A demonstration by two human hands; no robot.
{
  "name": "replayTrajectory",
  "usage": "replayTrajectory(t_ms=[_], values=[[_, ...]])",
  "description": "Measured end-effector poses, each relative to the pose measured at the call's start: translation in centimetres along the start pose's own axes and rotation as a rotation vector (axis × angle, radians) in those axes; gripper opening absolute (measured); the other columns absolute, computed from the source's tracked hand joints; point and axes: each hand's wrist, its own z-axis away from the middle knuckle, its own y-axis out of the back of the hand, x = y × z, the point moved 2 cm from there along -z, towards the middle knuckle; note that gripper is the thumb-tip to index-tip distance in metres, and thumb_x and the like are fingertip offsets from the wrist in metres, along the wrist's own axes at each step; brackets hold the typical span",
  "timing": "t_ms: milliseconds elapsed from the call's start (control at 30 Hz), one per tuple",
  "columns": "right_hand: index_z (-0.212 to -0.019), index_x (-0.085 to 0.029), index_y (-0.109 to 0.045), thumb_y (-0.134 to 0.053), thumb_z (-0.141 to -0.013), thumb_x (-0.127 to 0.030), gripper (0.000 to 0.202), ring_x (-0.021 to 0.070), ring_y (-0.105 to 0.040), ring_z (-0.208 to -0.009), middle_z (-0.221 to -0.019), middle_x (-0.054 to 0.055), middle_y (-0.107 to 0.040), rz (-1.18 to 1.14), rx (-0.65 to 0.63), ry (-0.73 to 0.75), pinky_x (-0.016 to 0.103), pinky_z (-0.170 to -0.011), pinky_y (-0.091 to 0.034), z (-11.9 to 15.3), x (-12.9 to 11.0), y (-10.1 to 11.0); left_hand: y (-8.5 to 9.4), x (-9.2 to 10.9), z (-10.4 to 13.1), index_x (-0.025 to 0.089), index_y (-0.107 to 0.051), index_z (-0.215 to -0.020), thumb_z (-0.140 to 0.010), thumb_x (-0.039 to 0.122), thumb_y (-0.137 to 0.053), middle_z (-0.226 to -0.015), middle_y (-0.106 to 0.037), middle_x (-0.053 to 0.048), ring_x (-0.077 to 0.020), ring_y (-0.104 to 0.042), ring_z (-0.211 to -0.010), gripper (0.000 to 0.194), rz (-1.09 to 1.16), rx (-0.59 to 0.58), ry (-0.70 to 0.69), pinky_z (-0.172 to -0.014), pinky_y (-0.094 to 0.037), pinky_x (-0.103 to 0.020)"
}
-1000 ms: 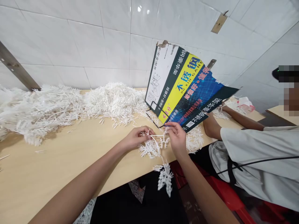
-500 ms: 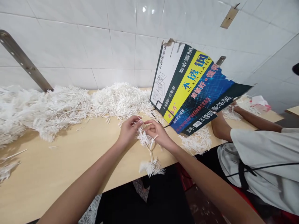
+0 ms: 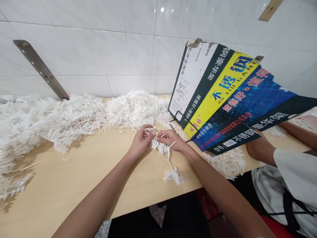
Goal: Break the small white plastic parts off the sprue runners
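Observation:
Over the tabletop, my left hand (image 3: 140, 142) is closed in a pinch on a thin white strand with frilly bits. Close to its right, my right hand (image 3: 174, 140) has its thumb and fingers closed on the same strand. A bunched frilly part (image 3: 159, 146) of the strand hangs below the fingertips. From it a thin length runs down to a loose white tuft (image 3: 174, 175) near the table's front edge. Behind the hands lies a heap of small branched white pieces (image 3: 138, 107). Exactly where the fingertips grip is partly hidden.
A printed cardboard sheet (image 3: 218, 96) stands tilted at the right, with black wire at its base. A long white heap (image 3: 56, 119) covers the back left of the table (image 3: 81, 185). Beyond the cardboard are another person's arm (image 3: 260, 147) and more white pieces (image 3: 229, 162).
The view has swung left, so the cardboard and bracket appear farther right. Both hands still hold the strand, with slightly more space between them. The hanging tuft sits farther from the table's front edge.

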Motion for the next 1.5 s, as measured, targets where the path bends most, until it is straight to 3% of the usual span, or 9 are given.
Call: replayTrajectory(t_ms=[67, 200, 333, 433, 633, 833, 1067, 1233, 1500], values=[[-0.079, -0.016, -0.068, -0.063, -0.088, -0.032, 0.019, 0.0101, -0.044, -0.057, -0.062, -0.004, -0.054, 0.033, 0.047, 0.018, 0.023, -0.056, -0.029, 0.6, 0.1, -0.1, 0.0, 0.3, 0.1, 0.025, -0.063, -0.122, -0.086, 0.047, -0.071, -0.078, -0.059, 0.004, -0.0091, -0.052, -0.051, 0.044, 0.017, -0.046, 0.004, -0.047, -0.038, -0.022], [-0.078, -0.017, -0.066, -0.061, -0.091, -0.032, 0.02, 0.0105, -0.045, -0.058, -0.063, -0.004, -0.054, 0.089, 0.147, 0.073, 0.023, -0.057, -0.031, 0.9, -0.2, 0.0, 0.2, 0.3, -0.2, 0.018, -0.074, -0.099, -0.089, 0.05, -0.067, -0.067, -0.058, 0.001, -0.0103, -0.049, -0.053, 0.035, -0.053, -0.118, 0.015, -0.052, -0.039, -0.024], [-0.082, -0.017, -0.068, -0.061, -0.092, -0.034, 0.021, 0.0112, -0.049, -0.061, -0.067, -0.003, -0.059, 0.063, 0.196, 0.083, 0.023, -0.058, -0.034, 0.5, -0.3, 0.0, 0.3, 0.4, -0.1, 0.018, -0.076, -0.104, -0.09, 0.053, -0.066, -0.076, -0.067, -0.002, -0.0127, -0.052, -0.059, 0.039, -0.121, -0.135, -0.019, -0.057, -0.042, -0.026], [-0.081, -0.017, -0.069, -0.062, -0.09, -0.032, 0.02, 0.0112, -0.051, -0.063, -0.069, -0.002, -0.061, 0.042, 0.178, 0.094, 0.023, -0.06, -0.036, 0.5, -0.2, -0.1, 0.2, 0.7, 0.1, 0.019, -0.075, -0.104, -0.086, 0.048, -0.072, -0.098, -0.074, -0.004, -0.0162, -0.061, -0.075, 0.034, -0.236, -0.117, -0.11, -0.068, -0.045, -0.028], [-0.072, -0.018, -0.065, -0.066, -0.084, -0.037, 0.023, 0.009, -0.037, -0.047, -0.053, -0.006, -0.047, -0.255, 0.034, -0.056, 0.023, -0.047, -0.024, 0.5, 0.4, 0.1, 0.1, 1.0, 0.4, 0.018, -0.075, -0.09, -0.088, 0.032, -0.067, -0.09, -0.068, -0.005, -0.0164, -0.059, -0.075, 0.016, -0.429, -0.151, -0.201, -0.067, -0.043, -0.029], [-0.063, -0.018, -0.055, -0.069, -0.071, -0.04, 0.027, 0.0074, -0.03, -0.043, -0.049, -0.006, -0.042, -0.561, -0.061, -0.127, 0.023, -0.043, -0.019, 0.7, -0.8, 0.4, -0.2, 1.4, 0.5, 0.018, -0.074, -0.098, -0.091, 0.034, -0.066, -0.101, -0.071, -0.007, -0.0181, -0.064, -0.086, 0.018, -0.182, -0.27, -0.216, -0.074, -0.046, -0.028], [-0.066, -0.018, -0.062, -0.067, -0.077, -0.038, 0.024, 0.0099, -0.038, -0.047, -0.05, -0.005, -0.045, -0.259, -0.045, -0.03, 0.024, -0.047, -0.027, 0.6, -0.6, 1.6, 0.3, 0.5, 0.1, 0.016, -0.07, -0.092, -0.087, 0.041, -0.071, -0.077, -0.065, -0.002, -0.0158, -0.059, -0.07, 0.025, -0.062, -0.133, -0.066, -0.066, -0.042, -0.026], [-0.078, -0.016, -0.069, -0.064, -0.083, -0.022, 0.009, 0.0169, -0.06, -0.081, -0.087, 0.005, -0.065, 0.128, 0.129, 0.263, 0.026, -0.07, -0.043, 0.8, -1.6, 0.7, 0.3, 0.9, 0.6, 0.018, -0.07, -0.098, -0.093, 0.042, -0.064, -0.082, -0.069, -0.002, -0.0167, -0.061, -0.074, 0.025, -0.263, -0.118, -0.127, -0.068, -0.045, -0.026], [-0.1, -0.017, -0.069, -0.058, -0.098, -0.03, 0.017, 0.0171, -0.065, -0.077, -0.082, 0.002, -0.071, 0.153, 0.175, 0.208, 0.025, -0.07, -0.045, 1.1, -1.6, -1.2, 0.2, 0.5, 0.5, 0.021, -0.063, -0.101, -0.095, 0.041, -0.056, -0.068, -0.061, 0.001, -0.0151, -0.059, -0.062, 0.021, -0.202, -0.082, -0.079, -0.063, -0.046, -0.027]])
